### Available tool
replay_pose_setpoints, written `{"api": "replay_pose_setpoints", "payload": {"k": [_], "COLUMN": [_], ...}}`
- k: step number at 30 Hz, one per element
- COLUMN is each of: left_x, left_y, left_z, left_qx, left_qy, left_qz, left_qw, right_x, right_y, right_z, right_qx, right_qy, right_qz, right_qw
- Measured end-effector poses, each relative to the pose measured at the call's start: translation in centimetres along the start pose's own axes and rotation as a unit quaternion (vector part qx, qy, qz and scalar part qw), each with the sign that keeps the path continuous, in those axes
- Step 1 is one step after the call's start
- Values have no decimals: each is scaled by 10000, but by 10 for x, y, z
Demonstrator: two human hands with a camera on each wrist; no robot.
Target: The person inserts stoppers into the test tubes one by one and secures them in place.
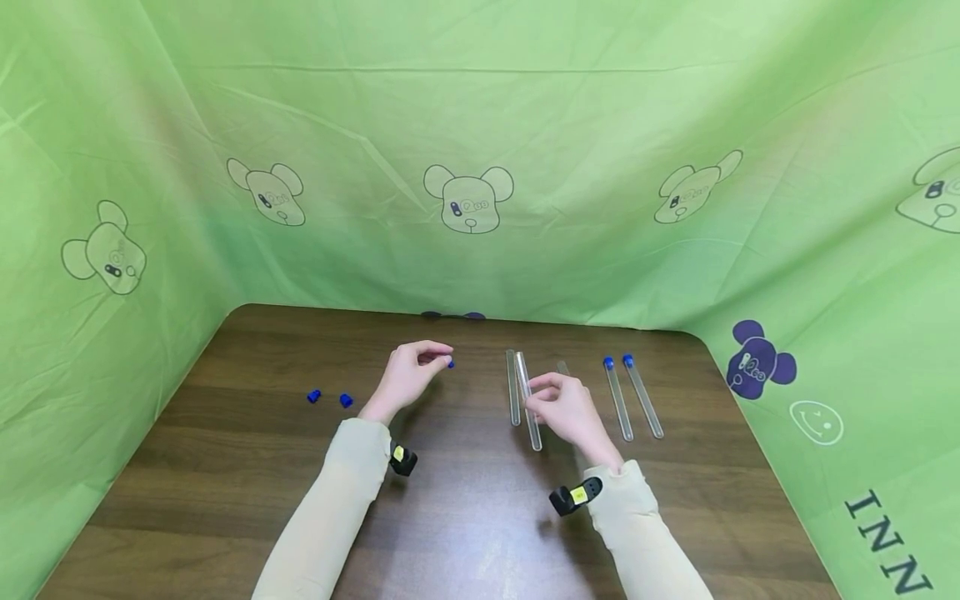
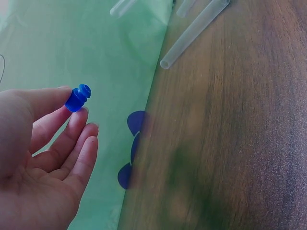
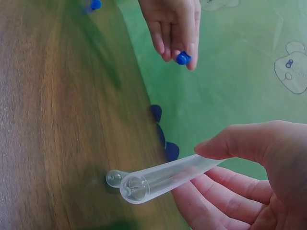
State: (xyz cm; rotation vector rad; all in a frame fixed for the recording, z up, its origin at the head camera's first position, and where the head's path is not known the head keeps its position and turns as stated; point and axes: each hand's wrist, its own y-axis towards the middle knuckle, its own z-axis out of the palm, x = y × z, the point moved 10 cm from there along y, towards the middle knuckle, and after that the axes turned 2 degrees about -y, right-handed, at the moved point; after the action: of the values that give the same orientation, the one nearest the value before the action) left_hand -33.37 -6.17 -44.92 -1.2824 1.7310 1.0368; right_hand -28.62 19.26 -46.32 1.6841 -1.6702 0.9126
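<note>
Between thumb and fingertips my left hand [image 1: 408, 377] pinches a small blue stopper [image 2: 76, 100], its ribbed plug end showing in the left wrist view. My right hand [image 1: 567, 410] grips a clear, uncapped test tube [image 3: 165, 181] between thumb and fingers, tilted above the table. One end of this tube points toward the right wrist camera. Just left of it, a second clear test tube [image 1: 513, 390] lies on the table. Part of another clear tube [image 1: 562, 367] shows behind the right hand, the rest hidden by it.
Two test tubes with blue stoppers, a nearer one [image 1: 619, 404] and an outer one [image 1: 645, 398], lie on the right. Left of the left hand are two loose blue stoppers, one [image 1: 313, 397] beside the other [image 1: 346, 400]. A green curtain [image 1: 468, 275] surrounds the brown wooden table [image 1: 225, 467].
</note>
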Motion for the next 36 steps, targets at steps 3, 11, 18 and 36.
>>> {"api": "replay_pose_setpoints", "payload": {"k": [3, 11, 18, 36], "left_x": [0, -1, -5, -7], "left_y": [1, 5, 6, 8], "left_z": [0, 2, 3, 8], "left_qx": [6, 45, 30, 32], "left_qy": [-16, -17, 16, 22], "left_qz": [-5, -41, 25, 36], "left_qw": [10000, 10000, 10000, 10000], "right_x": [2, 11, 14, 21], "right_y": [0, -3, -2, -8], "right_z": [3, 10, 18, 39], "right_qx": [31, 135, 242, 526], "right_qy": [111, 359, 604, 887], "right_qz": [-31, -67, -98, -267], "right_qw": [9999, 9992, 9978, 9943]}}
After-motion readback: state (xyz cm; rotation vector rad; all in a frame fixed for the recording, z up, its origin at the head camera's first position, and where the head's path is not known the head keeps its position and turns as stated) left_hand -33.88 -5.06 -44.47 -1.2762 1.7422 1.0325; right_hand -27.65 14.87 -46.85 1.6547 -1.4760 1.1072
